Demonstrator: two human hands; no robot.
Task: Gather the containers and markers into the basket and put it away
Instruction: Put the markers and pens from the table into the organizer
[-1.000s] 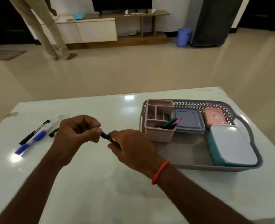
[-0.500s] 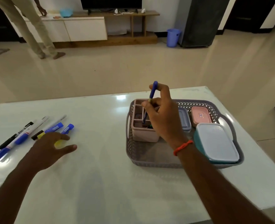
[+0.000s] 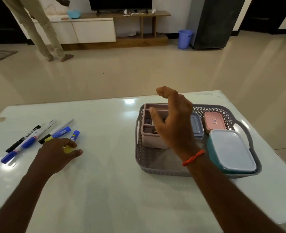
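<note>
A grey lattice basket stands on the right of the white table. It holds a pink divided organizer, a flat blue-lidded container, a small pink container and a teal container with a pale lid. My right hand hovers over the organizer, fingers loosely curled, holding nothing. On the left lie a black marker, a white and blue marker, a blue marker and a short blue and yellow marker. My left hand rests flat, fingers touching the short marker's yellow end.
The table's far edge runs just behind the basket, and its right edge lies close beside it. Beyond, on the floor, a person stands by a low TV cabinet. A blue bin sits beside a dark fridge.
My right hand carried a blue pen from my left hand to the organizer, let it go there and now lifts off with nothing in it. My left hand settled on the markers.
</note>
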